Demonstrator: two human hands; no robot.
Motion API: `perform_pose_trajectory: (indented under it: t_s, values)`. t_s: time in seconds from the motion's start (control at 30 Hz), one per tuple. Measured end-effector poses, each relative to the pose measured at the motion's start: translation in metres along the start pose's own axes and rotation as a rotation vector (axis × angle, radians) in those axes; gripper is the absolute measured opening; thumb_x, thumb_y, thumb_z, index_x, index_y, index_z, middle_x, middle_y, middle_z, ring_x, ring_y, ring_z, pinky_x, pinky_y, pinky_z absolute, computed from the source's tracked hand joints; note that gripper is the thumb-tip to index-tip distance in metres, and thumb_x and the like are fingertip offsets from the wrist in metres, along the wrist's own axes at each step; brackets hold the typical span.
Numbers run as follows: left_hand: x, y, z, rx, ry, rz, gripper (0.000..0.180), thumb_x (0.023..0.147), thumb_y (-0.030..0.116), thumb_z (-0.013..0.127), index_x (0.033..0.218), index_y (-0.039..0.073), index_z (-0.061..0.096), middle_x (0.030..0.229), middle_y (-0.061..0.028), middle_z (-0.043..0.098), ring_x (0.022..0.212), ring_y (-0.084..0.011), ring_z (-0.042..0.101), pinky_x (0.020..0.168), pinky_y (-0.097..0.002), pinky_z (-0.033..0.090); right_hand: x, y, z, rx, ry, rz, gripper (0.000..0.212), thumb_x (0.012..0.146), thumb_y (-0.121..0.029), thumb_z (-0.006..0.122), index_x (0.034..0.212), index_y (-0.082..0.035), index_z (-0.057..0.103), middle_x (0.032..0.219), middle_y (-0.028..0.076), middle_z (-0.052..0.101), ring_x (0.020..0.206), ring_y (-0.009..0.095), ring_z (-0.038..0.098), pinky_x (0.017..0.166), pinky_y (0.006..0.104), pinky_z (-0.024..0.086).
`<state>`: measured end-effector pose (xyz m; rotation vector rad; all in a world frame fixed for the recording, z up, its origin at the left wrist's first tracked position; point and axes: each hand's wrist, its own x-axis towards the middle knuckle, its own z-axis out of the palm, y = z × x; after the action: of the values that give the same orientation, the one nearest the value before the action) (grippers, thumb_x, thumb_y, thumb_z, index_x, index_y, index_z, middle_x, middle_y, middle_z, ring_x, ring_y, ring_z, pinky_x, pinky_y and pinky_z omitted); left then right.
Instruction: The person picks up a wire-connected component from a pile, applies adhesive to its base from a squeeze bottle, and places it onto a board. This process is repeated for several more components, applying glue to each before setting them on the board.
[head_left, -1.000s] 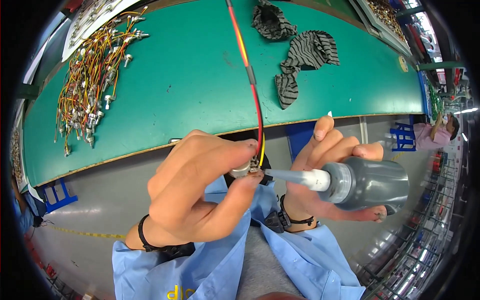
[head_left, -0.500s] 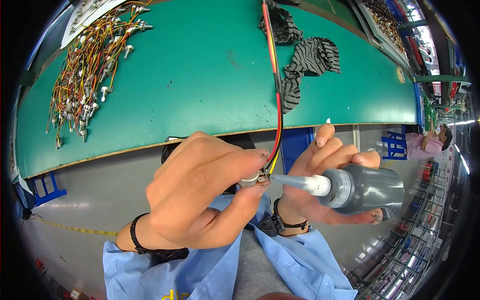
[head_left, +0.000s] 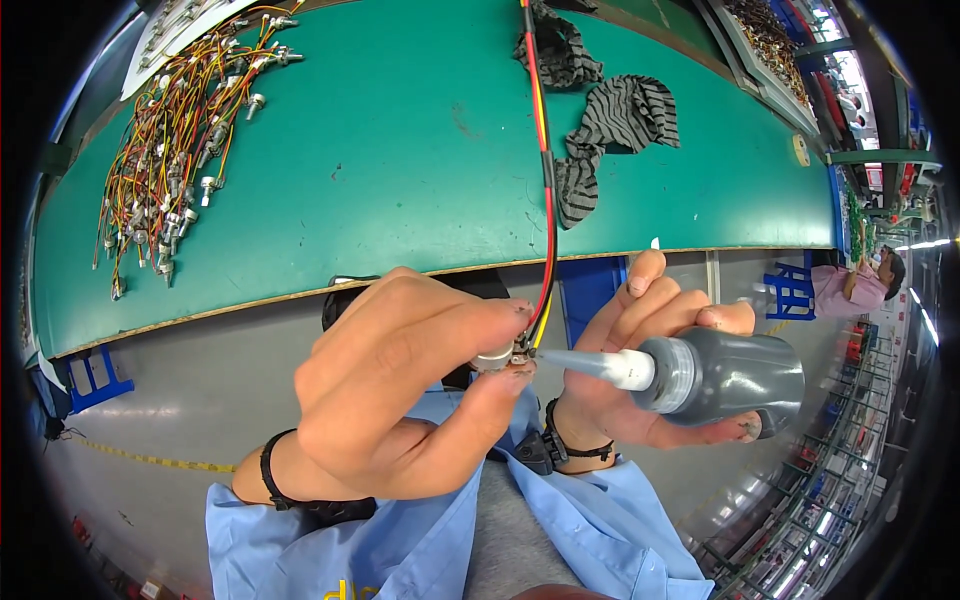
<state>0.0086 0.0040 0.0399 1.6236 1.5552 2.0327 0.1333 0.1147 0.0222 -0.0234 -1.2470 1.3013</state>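
Observation:
Between thumb and index finger, my left hand (head_left: pixel 395 385) pinches a small round metal potentiometer (head_left: pixel 495 357). Red, black and yellow wires (head_left: pixel 550 230) rise from its terminals and run up over the bench. My right hand (head_left: pixel 640 340) is wrapped around a squeeze bottle (head_left: pixel 735 380) of dark grey content, lying sideways with a white collar and a translucent tapered nozzle (head_left: pixel 580 363). The nozzle's tip points left and sits at the potentiometer's wire terminals; whether it touches them I cannot tell. Both hands are in front of the bench edge, above my lap.
A green bench top (head_left: pixel 400 170) spans the far side. At its left lies a pile of wired potentiometers (head_left: pixel 175 160). A grey-and-black striped cloth (head_left: pixel 625 115) lies right of the wires. Blue stools (head_left: pixel 788 290) and a seated person (head_left: pixel 850 290) are at the far right.
The wires and the potentiometer have shifted slightly left. The bottle has moved a little left with them, its tip staying at the terminals. Both grips are the same.

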Motion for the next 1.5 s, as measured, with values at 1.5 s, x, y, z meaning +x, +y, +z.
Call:
perform_pose_trajectory:
  t_s: [1.5]
  values:
    - [-0.019,-0.001,-0.003,-1.018,-0.145,-0.730,0.034,0.089,0.000,0.053,0.123,-0.007,0.050,0.119,-0.0193,0.058,0.092,-0.0226,0.062,0.083,-0.0377,0.049,-0.005,0.004,-0.007,-0.024,0.033,0.003,0.069,0.087,-0.071,0.036,0.101,-0.004,0.045,0.052,0.001,0.039,0.042,0.011,0.033,0.070,0.0351,0.031]
